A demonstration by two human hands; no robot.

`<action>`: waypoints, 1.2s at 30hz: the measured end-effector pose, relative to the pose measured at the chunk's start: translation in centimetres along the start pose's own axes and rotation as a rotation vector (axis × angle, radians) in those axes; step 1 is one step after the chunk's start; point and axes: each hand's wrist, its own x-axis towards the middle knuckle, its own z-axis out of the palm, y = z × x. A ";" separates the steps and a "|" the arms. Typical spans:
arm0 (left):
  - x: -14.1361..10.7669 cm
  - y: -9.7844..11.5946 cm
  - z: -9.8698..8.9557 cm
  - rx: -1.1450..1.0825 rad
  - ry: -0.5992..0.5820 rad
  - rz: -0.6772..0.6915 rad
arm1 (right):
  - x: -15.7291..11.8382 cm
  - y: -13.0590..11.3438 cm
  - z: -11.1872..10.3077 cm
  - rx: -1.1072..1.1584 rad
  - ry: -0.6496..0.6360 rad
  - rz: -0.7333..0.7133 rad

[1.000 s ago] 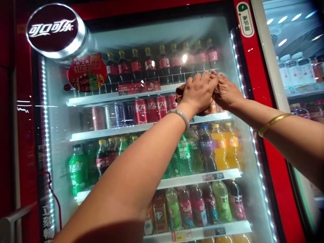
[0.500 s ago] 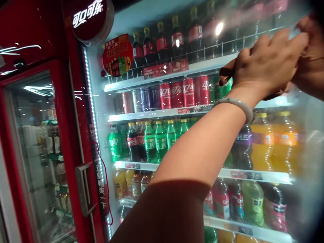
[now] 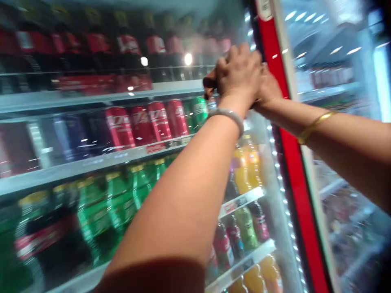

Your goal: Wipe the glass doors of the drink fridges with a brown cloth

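Note:
My left hand (image 3: 240, 75), with a grey bangle (image 3: 227, 116) at the wrist, is raised to the glass door (image 3: 198, 24) of a drinks fridge. Its fingers are bent over a bunched brown cloth (image 3: 210, 83), which sticks out at the left side of the hand. My right hand (image 3: 270, 87) is pressed up against the left one, closed at the cloth. Its fingertips are partly hidden behind the left hand. A gold bangle (image 3: 316, 127) circles the right forearm. Motion smears the view.
Behind the glass stand red cans (image 3: 160, 120), green bottles (image 3: 94, 211), dark cola bottles (image 3: 128, 44) and orange drinks (image 3: 247, 162) on lit shelves. A red door frame (image 3: 293, 171) with a light strip runs down the right. Beyond it are more shelves (image 3: 330, 91).
My view has swung to the right, so the red frame and further shelves now show. Both hands, still together at the cloth, appear further left, and the right forearm has come into sight.

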 end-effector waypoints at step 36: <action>8.1 16.3 9.3 -0.052 0.021 0.095 | -0.9 21.5 -2.0 0.077 -0.154 -0.044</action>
